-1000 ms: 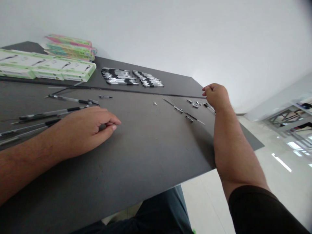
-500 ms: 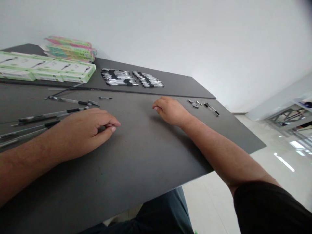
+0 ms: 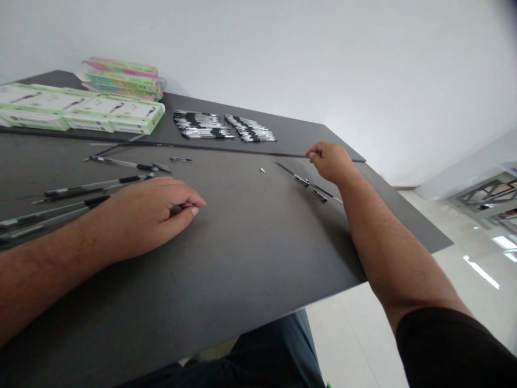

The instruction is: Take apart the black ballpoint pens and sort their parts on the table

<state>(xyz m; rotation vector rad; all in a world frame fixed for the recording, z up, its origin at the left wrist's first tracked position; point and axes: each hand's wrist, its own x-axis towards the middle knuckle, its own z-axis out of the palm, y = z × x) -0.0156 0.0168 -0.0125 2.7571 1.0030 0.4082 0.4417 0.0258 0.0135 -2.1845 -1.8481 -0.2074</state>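
My left hand (image 3: pixel 161 213) rests on the grey table, thumb and forefinger tips together; nothing shows between them. Several clear-and-black pens (image 3: pixel 97 186) lie behind it and beside its wrist. My right hand (image 3: pixel 331 161) is over the table's right part, fingers curled in; whether something small is inside is hidden. Just left of it lie a thin pen refill (image 3: pixel 285 167), a pen cap (image 3: pixel 301 179), another cap (image 3: pixel 320 196) and a second refill (image 3: pixel 323 191) partly hidden by the forearm. A small pale pen tip (image 3: pixel 262 170) lies between the hands.
At the back, two rows of pens (image 3: pixel 204 125) lie side by side on a raised grey board (image 3: pixel 299 134) against the wall. Green-white boxes (image 3: pixel 133 116) stand to their left, with colourful packets (image 3: pixel 123 78) behind. A short pen cap (image 3: pixel 180 159) lies beyond my left hand.
My right hand swept from the far right to the table's middle, then back right, uncovering the pen tip, refills and caps. My left hand has stayed in place.
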